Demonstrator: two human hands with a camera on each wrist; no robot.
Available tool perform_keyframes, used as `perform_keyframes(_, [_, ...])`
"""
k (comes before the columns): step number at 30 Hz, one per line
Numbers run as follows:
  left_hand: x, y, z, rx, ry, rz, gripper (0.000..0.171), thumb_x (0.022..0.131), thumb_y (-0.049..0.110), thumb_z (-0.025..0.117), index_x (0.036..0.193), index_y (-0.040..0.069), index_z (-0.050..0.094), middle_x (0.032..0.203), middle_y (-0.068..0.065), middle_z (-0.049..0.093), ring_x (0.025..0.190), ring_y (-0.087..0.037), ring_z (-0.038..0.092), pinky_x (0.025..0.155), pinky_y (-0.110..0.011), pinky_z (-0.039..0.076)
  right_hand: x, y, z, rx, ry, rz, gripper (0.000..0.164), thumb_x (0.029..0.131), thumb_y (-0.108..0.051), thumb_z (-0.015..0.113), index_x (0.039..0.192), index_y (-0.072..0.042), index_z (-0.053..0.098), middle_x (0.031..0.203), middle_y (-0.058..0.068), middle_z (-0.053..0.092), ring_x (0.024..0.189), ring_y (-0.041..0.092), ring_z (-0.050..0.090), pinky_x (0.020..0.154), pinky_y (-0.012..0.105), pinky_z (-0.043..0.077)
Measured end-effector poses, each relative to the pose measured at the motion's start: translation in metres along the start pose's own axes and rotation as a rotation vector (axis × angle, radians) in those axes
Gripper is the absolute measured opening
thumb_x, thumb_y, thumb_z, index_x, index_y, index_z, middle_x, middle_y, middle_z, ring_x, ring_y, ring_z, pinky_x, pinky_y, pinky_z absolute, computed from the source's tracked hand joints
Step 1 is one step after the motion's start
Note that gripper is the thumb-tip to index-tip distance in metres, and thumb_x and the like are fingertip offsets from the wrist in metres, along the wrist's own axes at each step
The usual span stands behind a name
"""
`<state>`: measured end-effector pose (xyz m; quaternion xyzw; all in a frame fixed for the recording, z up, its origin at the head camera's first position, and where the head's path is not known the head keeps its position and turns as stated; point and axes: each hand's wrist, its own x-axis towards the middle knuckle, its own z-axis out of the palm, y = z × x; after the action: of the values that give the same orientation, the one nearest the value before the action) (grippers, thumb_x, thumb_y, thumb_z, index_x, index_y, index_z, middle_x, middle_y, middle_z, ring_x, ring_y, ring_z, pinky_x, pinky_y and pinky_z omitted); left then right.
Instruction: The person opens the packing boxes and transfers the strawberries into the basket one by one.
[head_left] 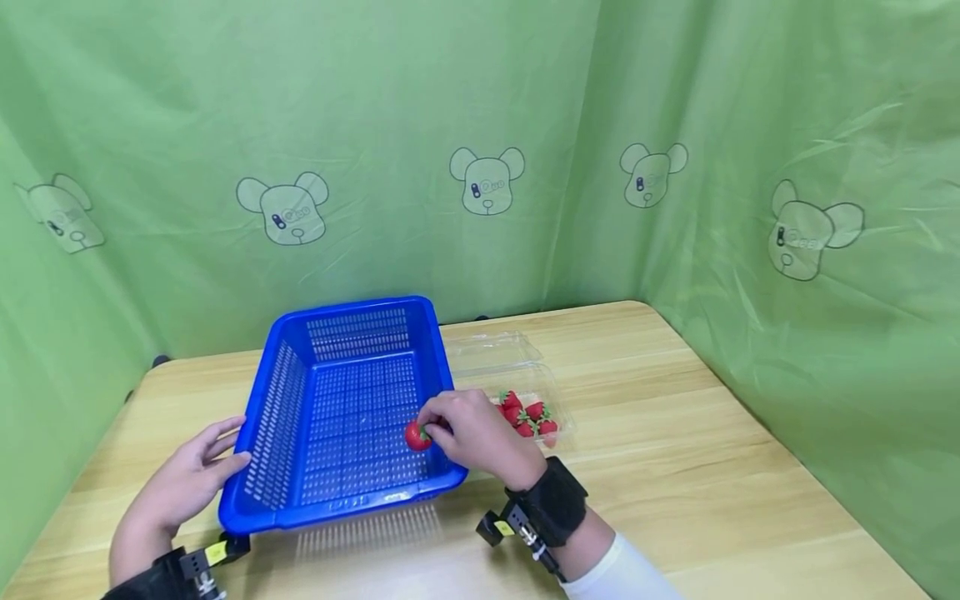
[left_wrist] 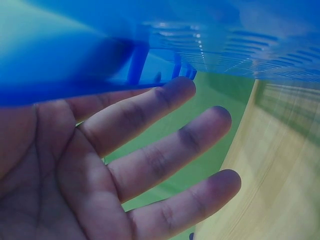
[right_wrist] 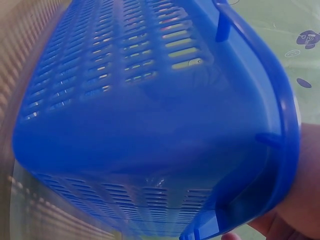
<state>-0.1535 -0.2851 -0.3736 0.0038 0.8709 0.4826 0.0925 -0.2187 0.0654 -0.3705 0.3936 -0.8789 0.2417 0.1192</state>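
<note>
A blue plastic basket (head_left: 360,400) with slotted walls stands on the table. My left hand (head_left: 187,483) holds its left rim, thumb over the top. In the left wrist view, several fingers (left_wrist: 165,160) of that hand stretch out below the rim, fairly straight. My right hand (head_left: 476,429) reaches over the basket's right side and pinches a red strawberry (head_left: 417,436) by its green top, above the basket floor. In the right wrist view the basket wall (right_wrist: 150,120) hides most of that hand. Several strawberries (head_left: 525,414) lie in a clear plastic box (head_left: 558,400) to the right.
The box's clear lid (head_left: 495,350) lies folded back behind it, close to the basket's right wall. Wood-grain tabletop (head_left: 675,433) spreads to the right. Green curtains (head_left: 390,100) with mouse-head drawings close off the back and sides.
</note>
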Motion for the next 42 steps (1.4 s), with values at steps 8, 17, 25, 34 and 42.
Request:
perform_keyframes(8, [-0.0007, 0.0005, -0.0002, 0.012, 0.004, -0.008, 0.059, 0.102, 0.016, 0.043, 0.147, -0.006, 0.011, 0.144, -0.041, 0.026, 0.124, -0.052, 0.039, 0.096, -0.057, 0.047, 0.0003, -0.0021, -0.0026, -0.055, -0.073, -0.021, 0.008, 0.087, -0.011, 0.068, 0.091, -0.014, 0.074, 0.087, -0.002, 0.073, 0.084, 0.011, 0.066, 0.077, 0.030, 0.057])
perform_keyframes(17, [-0.0002, 0.0018, 0.0008, 0.010, 0.004, -0.009, 0.058, 0.102, 0.014, 0.043, 0.147, -0.007, 0.012, 0.143, -0.042, 0.026, 0.123, -0.052, 0.041, 0.095, -0.056, 0.048, -0.0012, -0.0026, -0.0041, -0.052, -0.076, -0.024, 0.008, 0.088, -0.011, 0.067, 0.092, -0.013, 0.075, 0.088, -0.001, 0.073, 0.086, 0.012, 0.066, 0.078, 0.031, 0.057])
perform_keyframes(25, [-0.0003, 0.0007, 0.0007, 0.007, 0.002, -0.010, 0.059, 0.102, 0.014, 0.042, 0.147, -0.006, 0.011, 0.144, -0.041, 0.025, 0.124, -0.052, 0.040, 0.096, -0.056, 0.048, -0.0014, -0.0014, -0.0038, -0.043, -0.072, -0.032, 0.008, 0.088, -0.012, 0.068, 0.091, -0.013, 0.074, 0.088, -0.001, 0.073, 0.086, 0.012, 0.066, 0.078, 0.032, 0.057])
perform_keyframes(34, [-0.0006, -0.0006, 0.0002, 0.009, 0.000, -0.021, 0.059, 0.102, 0.015, 0.043, 0.148, -0.005, 0.011, 0.145, -0.041, 0.024, 0.125, -0.052, 0.038, 0.097, -0.057, 0.046, -0.0017, -0.0009, -0.0015, -0.024, -0.060, -0.022, 0.007, 0.088, -0.013, 0.068, 0.091, -0.012, 0.074, 0.089, 0.000, 0.073, 0.085, 0.012, 0.066, 0.077, 0.029, 0.058])
perform_keyframes(42, [0.0003, -0.0009, -0.0002, 0.012, 0.000, -0.008, 0.059, 0.102, 0.016, 0.042, 0.148, -0.006, 0.010, 0.144, -0.041, 0.024, 0.124, -0.052, 0.039, 0.096, -0.057, 0.046, -0.0019, -0.0011, -0.0039, 0.023, -0.052, 0.008, 0.009, 0.089, -0.015, 0.066, 0.093, -0.011, 0.073, 0.089, 0.000, 0.072, 0.083, 0.010, 0.064, 0.075, 0.026, 0.058])
